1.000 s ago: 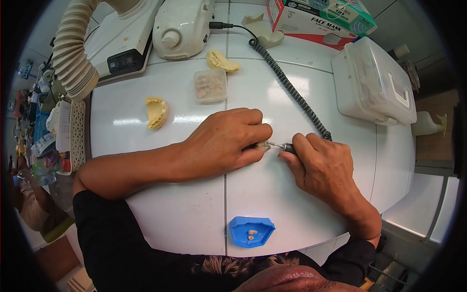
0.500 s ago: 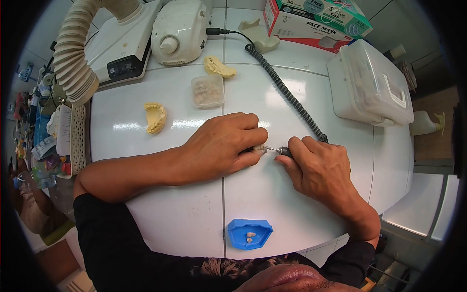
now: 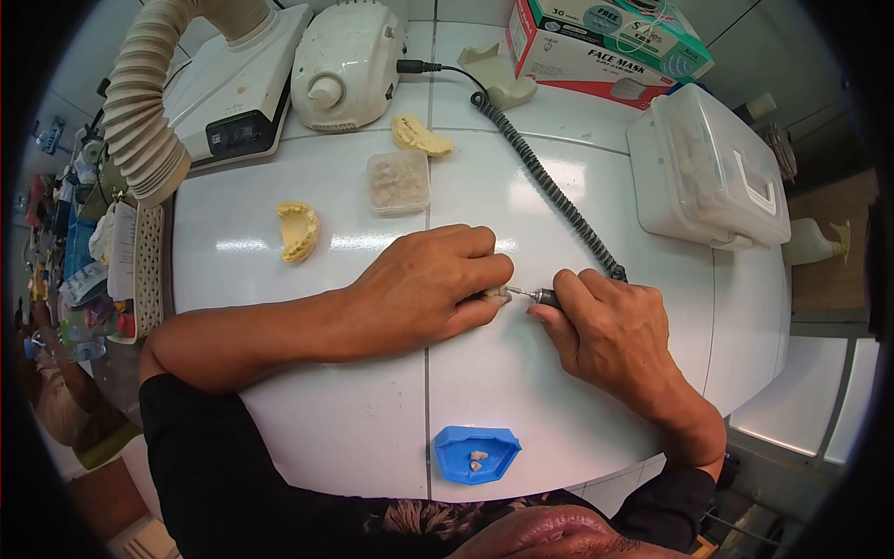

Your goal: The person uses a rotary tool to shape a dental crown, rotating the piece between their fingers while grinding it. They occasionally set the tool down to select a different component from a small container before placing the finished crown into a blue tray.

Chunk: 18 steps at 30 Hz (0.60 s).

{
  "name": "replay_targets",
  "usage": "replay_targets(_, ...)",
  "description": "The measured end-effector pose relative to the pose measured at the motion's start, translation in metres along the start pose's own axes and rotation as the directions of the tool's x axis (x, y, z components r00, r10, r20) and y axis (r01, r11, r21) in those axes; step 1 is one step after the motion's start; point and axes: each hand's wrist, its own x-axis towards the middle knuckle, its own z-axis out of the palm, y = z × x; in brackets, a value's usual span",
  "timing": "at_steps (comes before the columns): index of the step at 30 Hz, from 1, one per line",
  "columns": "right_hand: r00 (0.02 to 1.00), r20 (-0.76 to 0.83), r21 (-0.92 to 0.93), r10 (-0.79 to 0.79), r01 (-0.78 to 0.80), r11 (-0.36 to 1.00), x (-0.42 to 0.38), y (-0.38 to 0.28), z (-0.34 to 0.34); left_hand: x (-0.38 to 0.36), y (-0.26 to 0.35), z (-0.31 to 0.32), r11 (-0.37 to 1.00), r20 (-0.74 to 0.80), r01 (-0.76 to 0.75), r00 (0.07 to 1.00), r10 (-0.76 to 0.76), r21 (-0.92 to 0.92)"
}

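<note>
A small off-white dental piece pokes out between the thumb and fingers of my left hand; the fingers cover most of it. My right hand is closed around a rotary handpiece, whose thin bur points left, its tip right at the piece. From the handpiece a coiled black cord runs up to the white motor unit. Below the hands, a blue tray contains small tooth-coloured pieces.
Left of centre lies a yellow dental cast. Another cast sits behind a clear box of small pieces. A ribbed hose hangs at upper left. At the right stand a white case and face mask boxes.
The whole view has shifted slightly, so things on the table appear a little lower. Both hands keep nearly the same pose, with the bur still at the piece.
</note>
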Motion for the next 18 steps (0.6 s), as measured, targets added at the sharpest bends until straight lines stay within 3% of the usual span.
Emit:
replay_targets(9,1.000,0.014,0.001,-0.001,0.001,1.000,0.001,-0.001,-0.001,0.000,0.003,-0.004,0.999,0.060,0.046,0.997,-0.047,0.011)
replay_targets(18,1.000,-0.028,0.102,0.012,-0.009,0.995,-0.003,0.011,0.003,0.000,0.000,-0.002,0.999,-0.017,0.010,1.000,-0.011,-0.050)
